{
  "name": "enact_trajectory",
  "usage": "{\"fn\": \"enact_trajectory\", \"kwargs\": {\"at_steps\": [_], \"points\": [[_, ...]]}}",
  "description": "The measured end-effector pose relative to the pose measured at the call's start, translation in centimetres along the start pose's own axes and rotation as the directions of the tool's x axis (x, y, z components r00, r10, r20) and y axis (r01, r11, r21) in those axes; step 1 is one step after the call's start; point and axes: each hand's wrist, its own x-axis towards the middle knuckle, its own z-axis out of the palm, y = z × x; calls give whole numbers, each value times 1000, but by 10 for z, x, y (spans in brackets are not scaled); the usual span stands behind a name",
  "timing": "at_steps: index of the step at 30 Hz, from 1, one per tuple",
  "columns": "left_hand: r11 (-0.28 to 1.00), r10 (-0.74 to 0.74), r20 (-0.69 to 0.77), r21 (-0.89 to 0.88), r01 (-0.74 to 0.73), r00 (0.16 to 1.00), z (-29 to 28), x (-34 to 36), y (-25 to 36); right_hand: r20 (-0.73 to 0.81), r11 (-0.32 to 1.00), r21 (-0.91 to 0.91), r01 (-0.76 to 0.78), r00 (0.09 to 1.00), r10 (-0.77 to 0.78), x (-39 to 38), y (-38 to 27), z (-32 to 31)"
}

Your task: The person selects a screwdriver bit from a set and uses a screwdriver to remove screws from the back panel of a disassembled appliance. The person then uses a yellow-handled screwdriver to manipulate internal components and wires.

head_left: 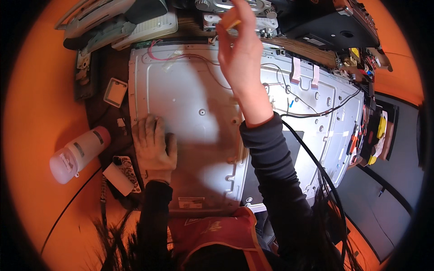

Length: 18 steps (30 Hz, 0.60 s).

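A large silvery metal panel (181, 90), which looks like the back of a flat television, lies before me. My left hand (154, 147) rests palm down on its left part, fingers stretched out, holding nothing. Raised above the panel's far edge is my right hand (240, 49), its fingers bent together. A small yellow-orange thing (233, 24) shows between those fingers; its kind is hidden. A thin reddish wire (181, 56) runs along the far side of the panel. White ribbon cables (296, 71) hang over the far edge, right of my right hand.
A pinkish bottle (80, 153) lies left of the panel, with a patterned phone (127, 169) nearer me. Electronic devices (144, 25) and a black box (332, 27) stand along the back. Tools (357, 140) line the right edge. A black cable (312, 156) crosses the panel.
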Motion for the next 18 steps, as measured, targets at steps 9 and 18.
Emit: {"fn": "enact_trajectory", "kwargs": {"at_steps": [9,18], "points": [[999,-2,-22,-54,1,1000,-2,1,-4,260,249,-762,598,634,-728,27,-3,4],[997,-27,-36,-71,25,999,-4,2,-6,716,-283,-668,688,488,-500,31,-16,-3]]}}
